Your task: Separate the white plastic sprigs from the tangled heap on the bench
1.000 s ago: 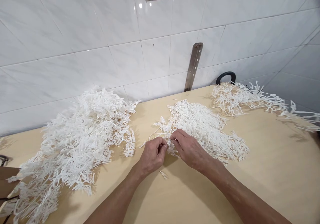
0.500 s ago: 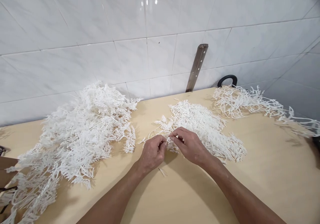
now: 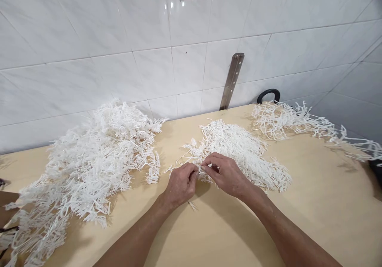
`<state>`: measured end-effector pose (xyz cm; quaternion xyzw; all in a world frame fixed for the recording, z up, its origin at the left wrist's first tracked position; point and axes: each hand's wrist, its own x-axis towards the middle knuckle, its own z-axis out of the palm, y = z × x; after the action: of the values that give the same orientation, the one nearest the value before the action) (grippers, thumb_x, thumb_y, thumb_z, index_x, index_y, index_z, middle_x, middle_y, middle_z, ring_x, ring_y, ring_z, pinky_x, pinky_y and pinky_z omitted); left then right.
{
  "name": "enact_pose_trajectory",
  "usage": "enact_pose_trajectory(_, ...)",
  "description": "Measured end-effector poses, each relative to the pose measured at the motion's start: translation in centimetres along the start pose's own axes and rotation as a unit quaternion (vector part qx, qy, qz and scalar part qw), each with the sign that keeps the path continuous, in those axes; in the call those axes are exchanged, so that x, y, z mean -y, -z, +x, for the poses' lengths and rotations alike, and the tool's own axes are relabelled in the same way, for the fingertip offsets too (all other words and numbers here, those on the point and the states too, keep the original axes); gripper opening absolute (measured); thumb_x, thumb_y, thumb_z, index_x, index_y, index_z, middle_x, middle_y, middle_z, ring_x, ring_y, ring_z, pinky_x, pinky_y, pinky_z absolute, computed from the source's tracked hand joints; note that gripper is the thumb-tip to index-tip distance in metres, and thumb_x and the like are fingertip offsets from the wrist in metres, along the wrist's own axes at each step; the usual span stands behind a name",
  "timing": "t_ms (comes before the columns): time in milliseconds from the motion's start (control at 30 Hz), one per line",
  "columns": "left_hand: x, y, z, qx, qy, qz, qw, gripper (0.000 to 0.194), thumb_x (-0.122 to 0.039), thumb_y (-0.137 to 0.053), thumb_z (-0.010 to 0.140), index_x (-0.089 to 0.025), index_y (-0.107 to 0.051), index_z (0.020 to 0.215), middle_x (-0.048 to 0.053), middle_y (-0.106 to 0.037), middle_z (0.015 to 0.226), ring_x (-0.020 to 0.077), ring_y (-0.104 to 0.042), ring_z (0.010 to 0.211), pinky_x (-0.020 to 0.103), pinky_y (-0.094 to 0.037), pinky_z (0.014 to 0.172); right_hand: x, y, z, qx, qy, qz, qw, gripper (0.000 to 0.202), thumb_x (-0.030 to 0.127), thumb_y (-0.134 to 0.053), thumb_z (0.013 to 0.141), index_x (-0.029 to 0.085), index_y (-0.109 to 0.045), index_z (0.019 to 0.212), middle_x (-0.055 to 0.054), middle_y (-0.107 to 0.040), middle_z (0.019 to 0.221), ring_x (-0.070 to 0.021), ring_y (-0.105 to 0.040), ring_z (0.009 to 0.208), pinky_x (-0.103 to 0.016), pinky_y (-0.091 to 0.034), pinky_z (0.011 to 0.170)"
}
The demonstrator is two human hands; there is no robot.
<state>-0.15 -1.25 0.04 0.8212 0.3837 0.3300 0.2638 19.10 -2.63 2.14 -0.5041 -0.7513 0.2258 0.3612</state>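
My left hand (image 3: 182, 182) and my right hand (image 3: 222, 171) meet at the near edge of a pile of thin white branching plastic pieces (image 3: 238, 149). Both are closed, thumb against forefinger, with the fingertips almost touching. Between them is a small white branching piece, mostly hidden by the fingers. To the left spreads a larger, fluffier heap of white branching strands (image 3: 104, 159). A few loose white bits (image 3: 192, 206) lie on the table just below my left hand.
A net-like white strand bundle (image 3: 286, 119) lies at the back right and runs past the table's (image 3: 232, 235) right edge. Behind it stands a black curved handle (image 3: 268, 95). A metal strip (image 3: 232, 80) leans on the tiled wall (image 3: 113, 76). A brown box (image 3: 7, 205) is at far left.
The view has shifted slightly, so the whole scene sits a little further left. My hands stay pinched together in nearly the same pose at the pile's edge.
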Motion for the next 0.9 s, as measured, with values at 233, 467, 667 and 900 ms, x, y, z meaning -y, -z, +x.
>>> enact_pose_trajectory(233, 0.3, 0.0, 0.0, -0.007, -0.02, 0.025, 0.999, 0.014, -0.014, -0.044, 0.092, -0.02, -0.054, 0.084, 0.0, -0.058, 0.076, 0.013, -0.051, 0.067, 0.026, -0.039, 0.065, 0.0, 0.2, 0.1, 0.012, -0.04, -0.005, 0.999, 0.029, 0.036, -0.049, 0.097, 0.021, -0.068, 0.081, -0.003, -0.068, 0.08, -0.017, -0.061, 0.072, -0.03, -0.046, 0.062)
enact_pose_trajectory(467, 0.3, -0.2, -0.1, -0.033, -0.024, 0.074, 0.996, 0.016, -0.011, -0.043, 0.09, -0.02, -0.054, 0.083, 0.001, -0.059, 0.076, 0.0136, -0.053, 0.066, 0.026, -0.039, 0.062, 1.2, 0.0, -0.1, -0.12, -0.019, 0.031, 0.992, 0.02, 0.035, -0.057, 0.095, 0.021, -0.067, 0.103, -0.007, -0.068, 0.101, -0.0137, -0.059, 0.069, -0.027, -0.05, 0.058)
enact_pose_trajectory(667, 0.3, -0.4, -0.1, -0.042, -0.004, 0.057, 0.998, 0.014, -0.014, -0.045, 0.09, -0.02, -0.053, 0.081, 0.0, -0.058, 0.073, 0.0131, -0.051, 0.063, 0.026, -0.037, 0.06, 0.8, -1.2, -0.5, -0.103, 0.117, -0.079, 0.985, 0.017, 0.021, -0.054, 0.096, 0.022, -0.071, 0.096, -0.011, -0.061, 0.121, -0.0151, -0.063, 0.079, -0.031, -0.055, 0.071)
enact_pose_trajectory(900, 0.1, -0.1, 0.2, -0.08, 0.069, -0.03, 0.994, 0.013, -0.018, -0.05, 0.088, -0.019, -0.056, 0.076, -0.002, -0.055, 0.065, 0.0116, -0.047, 0.059, 0.024, -0.036, 0.058, -0.4, -1.3, -0.5, -0.099, 0.111, -0.125, 0.981, 0.016, 0.015, -0.054, 0.094, 0.021, -0.07, 0.093, -0.01, -0.065, 0.117, -0.0175, -0.067, 0.084, -0.032, -0.056, 0.073)
